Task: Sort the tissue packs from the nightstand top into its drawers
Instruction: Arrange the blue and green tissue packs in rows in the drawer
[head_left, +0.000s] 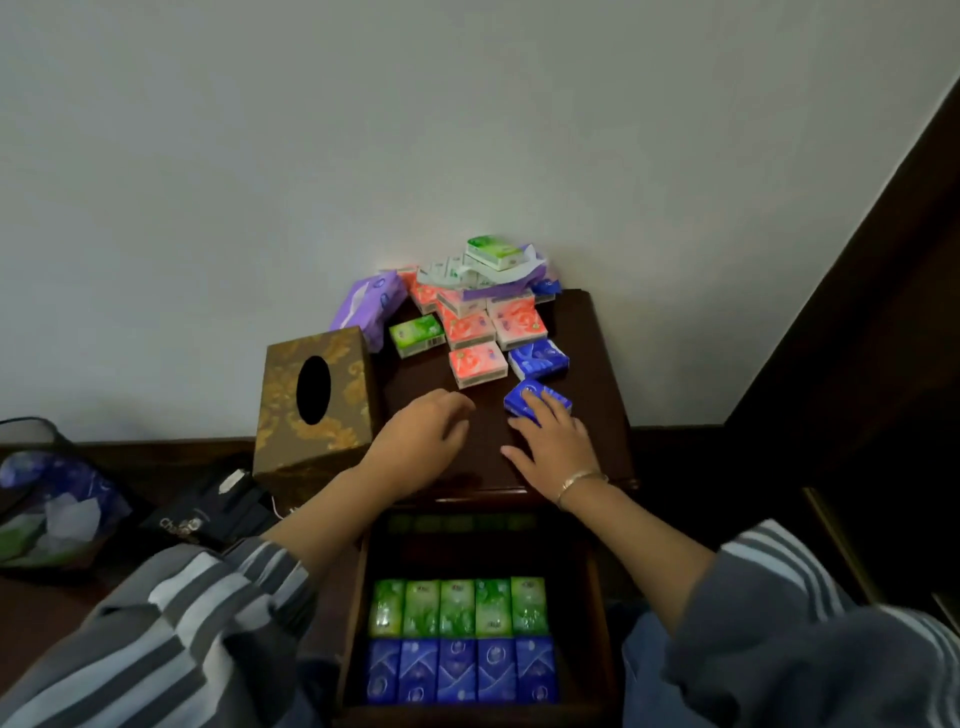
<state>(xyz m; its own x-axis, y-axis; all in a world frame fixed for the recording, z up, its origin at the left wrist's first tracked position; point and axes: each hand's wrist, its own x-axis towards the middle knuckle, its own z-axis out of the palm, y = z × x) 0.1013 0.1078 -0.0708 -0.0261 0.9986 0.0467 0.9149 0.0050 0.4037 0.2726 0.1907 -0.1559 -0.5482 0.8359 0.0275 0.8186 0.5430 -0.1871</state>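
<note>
On dark wood nightstand (415, 379): right hand (558, 447) flat on glossy blue pack (535, 397); left hand (426, 436) loosely curled, empty.

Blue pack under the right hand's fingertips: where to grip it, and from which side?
Probably from above and the front: thumb on the near long edge of the near blue pack, fingers over the far edge. It lies flat, the right hand touches its top, and the second blue pack sits close behind.
</note>
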